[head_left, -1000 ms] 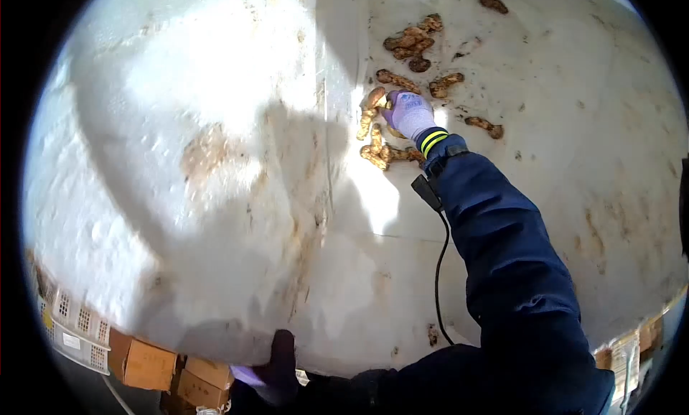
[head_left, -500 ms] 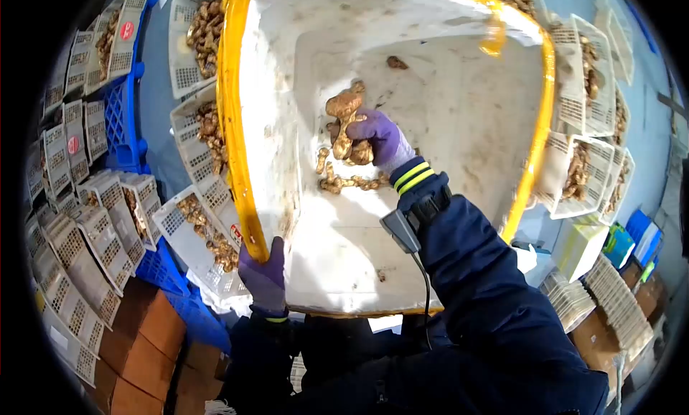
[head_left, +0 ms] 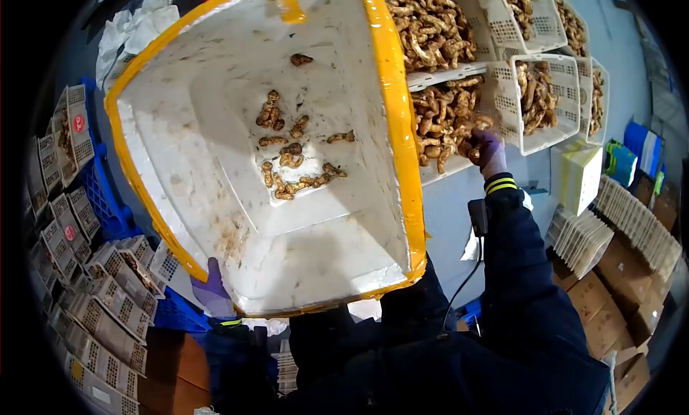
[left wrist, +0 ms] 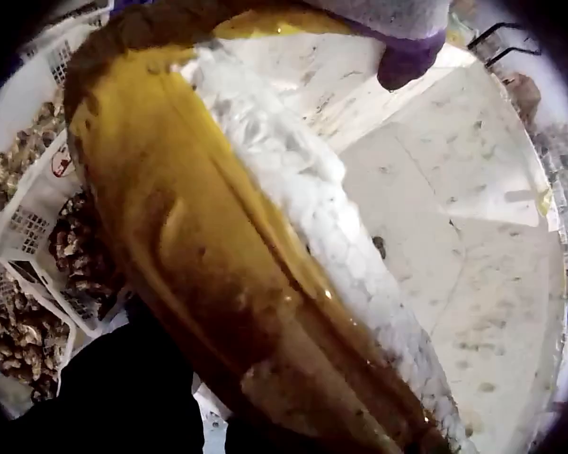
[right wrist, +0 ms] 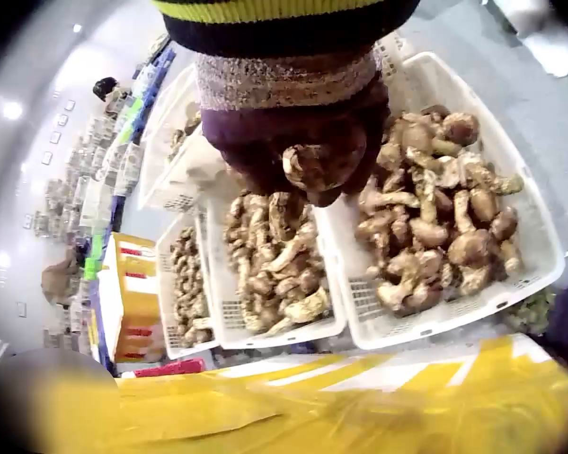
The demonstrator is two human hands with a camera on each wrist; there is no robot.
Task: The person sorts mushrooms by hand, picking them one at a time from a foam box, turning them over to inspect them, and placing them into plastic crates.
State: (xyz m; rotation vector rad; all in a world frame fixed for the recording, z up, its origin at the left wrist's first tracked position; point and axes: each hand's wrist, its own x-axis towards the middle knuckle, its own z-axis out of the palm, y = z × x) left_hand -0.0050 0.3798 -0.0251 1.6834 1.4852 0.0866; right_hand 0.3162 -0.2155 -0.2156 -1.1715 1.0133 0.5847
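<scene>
My right hand (head_left: 490, 154), in a purple glove, holds a brown mushroom (right wrist: 320, 165) over the near end of a white basket (head_left: 448, 172) heaped with mushrooms. In the right wrist view the mushroom's rounded cap shows beneath the curled fingers. My left hand (head_left: 212, 293), also gloved in purple, grips the near left corner of a white foam box (head_left: 323, 257) with yellow tape along its rim. Its thumb (left wrist: 407, 64) lies over the inner side of the rim in the left wrist view. Several mushrooms (head_left: 291, 159) lie scattered on the box floor.
More white baskets of mushrooms (head_left: 537, 92) stand right of the box. Stacked crates (head_left: 108, 300) and a blue crate (head_left: 108, 199) are at left. Cardboard boxes (head_left: 606, 307) and nested white baskets (head_left: 581, 235) stand at lower right.
The right hand has lifted mushrooms from the box floor and carried one right, past the rim, to the basket. The left hand grips the rim throughout the last half second. The head view has swung right.
</scene>
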